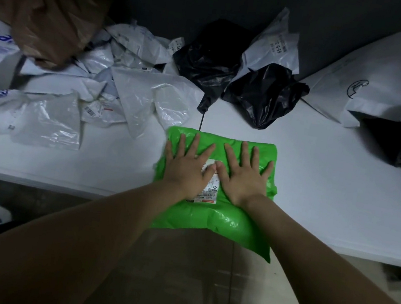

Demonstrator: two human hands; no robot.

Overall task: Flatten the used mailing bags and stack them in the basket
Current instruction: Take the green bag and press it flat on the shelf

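While the left hand (pixel 187 165) and right hand (pixel 242 174) press flat, fingers spread wide, on the green mailing bag (pixel 213 220), it lies at the table's (pixel 329 195) near edge, long axis running away from the person, near end overhanging. Crumpled white bags (pixel 125 89) and black bags (pixel 261 93) are heaped behind.

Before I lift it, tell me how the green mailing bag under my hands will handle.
Probably floppy: the green mailing bag is wrinkled film denting under the left hand and right hand. Likely light: its near end puffs up as if holding only air. Possibly slippery: the film is glossy and overhangs the table.
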